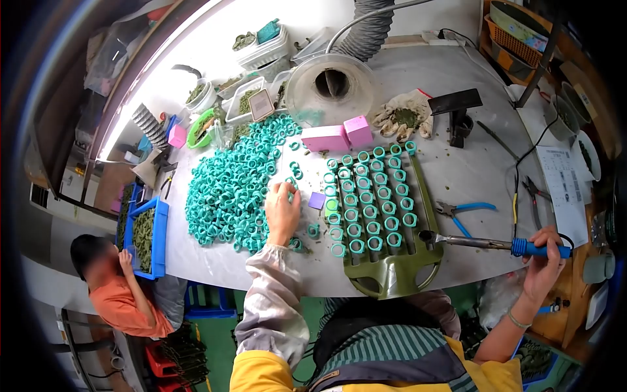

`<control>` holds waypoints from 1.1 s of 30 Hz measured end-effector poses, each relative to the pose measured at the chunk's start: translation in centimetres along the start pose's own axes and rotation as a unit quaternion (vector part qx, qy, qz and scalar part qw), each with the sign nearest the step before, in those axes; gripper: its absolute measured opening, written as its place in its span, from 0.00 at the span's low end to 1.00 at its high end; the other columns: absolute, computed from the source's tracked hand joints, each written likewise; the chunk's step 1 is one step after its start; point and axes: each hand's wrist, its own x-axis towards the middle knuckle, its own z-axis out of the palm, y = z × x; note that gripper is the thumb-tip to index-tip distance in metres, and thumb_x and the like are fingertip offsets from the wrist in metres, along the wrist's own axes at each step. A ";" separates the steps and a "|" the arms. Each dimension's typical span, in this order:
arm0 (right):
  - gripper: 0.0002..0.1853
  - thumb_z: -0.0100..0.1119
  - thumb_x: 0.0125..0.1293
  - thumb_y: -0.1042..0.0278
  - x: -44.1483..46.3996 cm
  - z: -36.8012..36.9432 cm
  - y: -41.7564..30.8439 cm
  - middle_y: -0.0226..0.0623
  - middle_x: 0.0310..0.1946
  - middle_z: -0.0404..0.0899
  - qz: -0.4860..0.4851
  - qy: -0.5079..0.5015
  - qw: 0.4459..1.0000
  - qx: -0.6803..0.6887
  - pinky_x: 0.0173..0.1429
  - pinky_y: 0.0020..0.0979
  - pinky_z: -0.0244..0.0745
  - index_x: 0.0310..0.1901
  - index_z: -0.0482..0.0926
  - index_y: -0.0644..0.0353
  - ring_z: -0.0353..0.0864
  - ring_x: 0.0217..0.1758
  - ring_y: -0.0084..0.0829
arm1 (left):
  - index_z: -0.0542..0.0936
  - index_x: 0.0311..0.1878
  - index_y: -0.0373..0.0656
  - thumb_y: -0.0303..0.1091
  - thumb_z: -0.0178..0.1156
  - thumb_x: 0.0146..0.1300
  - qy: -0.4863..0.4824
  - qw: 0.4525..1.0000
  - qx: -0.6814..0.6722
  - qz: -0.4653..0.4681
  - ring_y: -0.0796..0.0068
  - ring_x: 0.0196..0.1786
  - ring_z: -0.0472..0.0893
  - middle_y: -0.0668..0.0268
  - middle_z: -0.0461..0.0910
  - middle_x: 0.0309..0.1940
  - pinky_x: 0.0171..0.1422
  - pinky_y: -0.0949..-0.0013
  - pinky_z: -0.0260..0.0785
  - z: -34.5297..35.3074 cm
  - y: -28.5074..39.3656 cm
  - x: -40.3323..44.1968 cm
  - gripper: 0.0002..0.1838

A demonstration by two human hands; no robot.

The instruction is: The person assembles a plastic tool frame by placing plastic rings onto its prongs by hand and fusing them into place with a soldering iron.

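Observation:
My left hand [283,210] rests at the right edge of a big pile of teal rings [228,189], its fingers curled together near some loose rings; what they hold, if anything, is too small to name. A green rack [390,277] with slots stands in front of me, holding rows of teal rings [369,211]. My right hand [546,261] grips the blue handle of a soldering iron [480,242], whose tip reaches the rack's right side. Between the pile and the rack lies a small purple square [317,200].
Pink blocks [325,138], a stained glove [406,115] and a black stand [455,104] are behind the rack. Blue-handled pliers [465,209] lie right of it. A fume duct with a clear hood [300,88] hangs at the back. Another person [127,294] sits at left by a blue tray [159,243].

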 end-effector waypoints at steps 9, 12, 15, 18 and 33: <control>0.13 0.55 0.68 0.65 -0.4 -0.2 -0.6 0.39 0.32 0.74 -0.003 -0.004 1.000 0.012 0.21 0.25 0.70 0.31 0.78 0.67 0.76 0.36 0.28 | 0.84 0.56 0.39 0.17 0.60 0.68 -0.190 0.883 -0.425 -0.053 0.88 0.45 0.76 0.69 0.78 0.52 0.43 0.82 0.70 -6.5 11.1 -3.1 0.15; 0.13 0.55 0.68 0.66 -0.5 -0.3 -0.6 0.40 0.32 0.74 0.001 -0.022 1.000 0.020 0.21 0.25 0.71 0.31 0.78 0.70 0.76 0.36 0.28 | 0.84 0.56 0.41 0.16 0.63 0.65 -0.225 0.884 -0.405 0.060 0.79 0.47 0.79 0.67 0.77 0.52 0.47 0.76 0.74 -7.2 16.2 -4.7 0.18; 0.13 0.55 0.69 0.68 -0.5 -0.1 -0.3 0.41 0.31 0.75 -0.003 -0.032 0.999 0.025 0.21 0.26 0.72 0.31 0.78 0.69 0.77 0.33 0.29 | 0.84 0.55 0.42 0.20 0.67 0.63 -0.216 0.895 -0.360 0.151 0.59 0.52 0.81 0.61 0.81 0.54 0.55 0.62 0.76 -5.6 19.5 -6.0 0.17; 0.12 0.54 0.70 0.69 -0.5 0.2 0.1 0.43 0.32 0.77 -0.004 -0.040 0.999 0.019 0.22 0.26 0.73 0.32 0.79 0.69 0.79 0.29 0.30 | 0.85 0.54 0.42 0.22 0.69 0.59 -0.169 0.913 -0.288 0.235 0.58 0.54 0.80 0.62 0.84 0.52 0.61 0.60 0.73 -3.4 20.6 -6.2 0.18; 0.11 0.53 0.69 0.69 0.0 -1.2 0.2 0.42 0.32 0.76 -0.015 -0.040 0.998 0.039 0.22 0.27 0.71 0.32 0.78 0.68 0.77 0.32 0.30 | 0.85 0.53 0.42 0.24 0.70 0.58 -0.180 0.912 -0.261 0.262 0.56 0.55 0.79 0.62 0.84 0.51 0.63 0.58 0.72 -1.6 21.0 -6.3 0.18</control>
